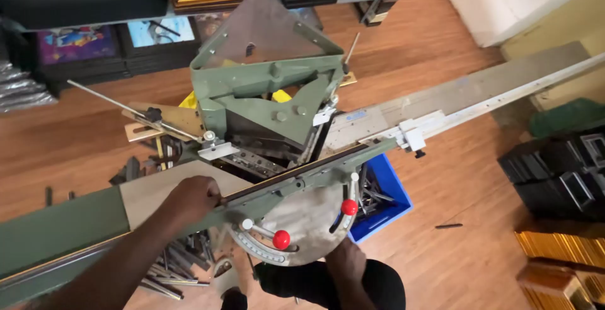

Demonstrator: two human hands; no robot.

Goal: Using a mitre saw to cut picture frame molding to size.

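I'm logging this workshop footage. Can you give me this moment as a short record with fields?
machine: green cutting machine with two red-knobbed levers
left hand: left hand presses a dark strip on the machine's bed
right hand: right hand low, under the round plate; grip hidden
floor: blue bin, offcuts
right side: long rail

1. Right hand [345,261]: fingers hidden under green cutting machine [271,89]; grip unreadable.
2. Left hand [189,200]: fingertips concealed against dark moulding strip [296,172].
3. Blue bin [384,196]: mostly covered by machine table, contents indistinct.
4. Gold frames [561,253]: cut off at right edge.
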